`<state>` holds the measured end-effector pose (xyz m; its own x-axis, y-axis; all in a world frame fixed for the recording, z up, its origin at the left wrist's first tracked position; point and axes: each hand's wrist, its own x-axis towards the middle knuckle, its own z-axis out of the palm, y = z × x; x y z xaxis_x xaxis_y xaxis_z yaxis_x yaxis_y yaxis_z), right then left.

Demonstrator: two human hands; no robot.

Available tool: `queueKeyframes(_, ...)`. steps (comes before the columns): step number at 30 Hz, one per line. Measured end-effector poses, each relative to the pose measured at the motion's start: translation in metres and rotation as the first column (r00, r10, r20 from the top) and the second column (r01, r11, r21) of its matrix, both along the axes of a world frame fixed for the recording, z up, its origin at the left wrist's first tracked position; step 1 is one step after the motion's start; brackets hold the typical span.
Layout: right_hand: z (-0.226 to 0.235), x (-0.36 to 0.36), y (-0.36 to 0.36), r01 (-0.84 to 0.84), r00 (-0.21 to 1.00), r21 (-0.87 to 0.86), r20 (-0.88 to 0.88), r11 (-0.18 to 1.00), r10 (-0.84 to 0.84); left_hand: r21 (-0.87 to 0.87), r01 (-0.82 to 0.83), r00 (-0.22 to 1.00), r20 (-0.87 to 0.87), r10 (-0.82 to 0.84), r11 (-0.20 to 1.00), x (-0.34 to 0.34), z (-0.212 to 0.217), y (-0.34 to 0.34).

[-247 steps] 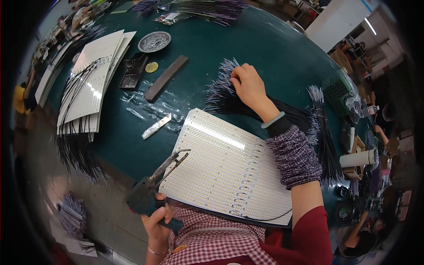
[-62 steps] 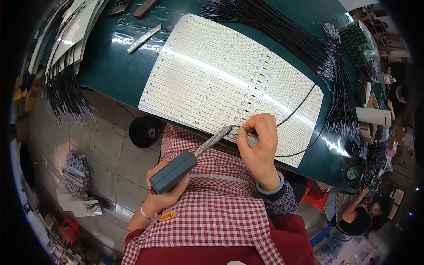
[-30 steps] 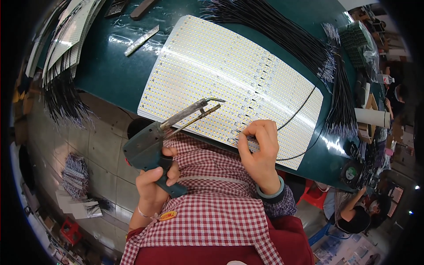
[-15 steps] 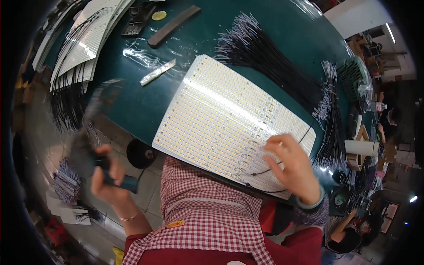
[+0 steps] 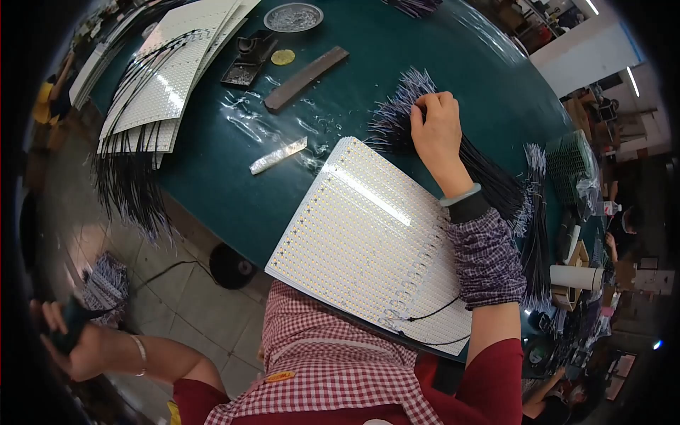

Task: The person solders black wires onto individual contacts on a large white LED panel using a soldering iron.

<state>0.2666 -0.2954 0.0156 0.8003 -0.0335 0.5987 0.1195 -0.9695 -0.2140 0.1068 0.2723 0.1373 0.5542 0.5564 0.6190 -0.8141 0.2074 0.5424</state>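
My right hand (image 5: 435, 131) reaches over the LED panels to a bundle of black wires (image 5: 489, 173) with frayed pale ends. Its fingers are closed in a pinch on the wire ends; how many they hold is hidden. A stack of white LED panels (image 5: 354, 234), dotted with small yellow chips, lies at the table's near edge. Two black leads (image 5: 435, 309) stand at the top panel's lower right part. At the far lower left, my left hand (image 5: 81, 347) is wrapped around a dark hand tool (image 5: 69, 322), its shape partly lost in shadow at the picture's rim.
More panels with wires (image 5: 159, 85) overhang the green table (image 5: 227, 191) at left. A brown bar (image 5: 307, 79), a silvery strip (image 5: 278, 156), a yellow disc (image 5: 282, 57) and a round metal dish (image 5: 293, 18) lie behind. Another wire bundle (image 5: 536, 227) lies right. People work beyond.
My right hand has moved from the top panel up to the wire bundle. My left hand has swung the tool outward to the lower left, away from the table.
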Motion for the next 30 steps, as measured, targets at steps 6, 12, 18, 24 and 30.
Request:
queueKeyframes(6, -0.002, 0.008, 0.002, 0.017, 0.998, 0.130, -0.054, 0.991, -0.010, -0.236, 0.323, 0.857, -0.337, -0.389, 0.916, 0.012, -0.093, -0.090)
queueKeyframes(12, 0.025, -0.026, 0.005, -0.119, 0.993, 0.492, 0.071, 0.862, 0.096, -0.264, 0.355, 0.663, -0.605, -0.441, 0.897, -0.007, -0.118, -0.170)
queueKeyframes(18, 0.078, -0.078, 0.016, -0.148, 0.986, 0.804, 0.074, 0.576, 0.151, -0.232, 0.499, 0.584, -0.622, -0.521, 0.835, -0.019, -0.110, -0.199)
queueKeyframes(24, 0.090, -0.176, 0.031, -0.050, 0.932, 0.776, -0.190, 0.628, 0.309, -0.291, 0.586, 0.486, -0.621, -0.615, 0.756, -0.047, -0.113, -0.217)
queueKeyframes(30, 0.038, -0.244, 0.042, 0.156, 0.906, 0.833, -0.335, 0.531, 0.259, -0.321, 0.637, 0.311, -0.725, -0.615, 0.701, -0.069, -0.116, -0.239)
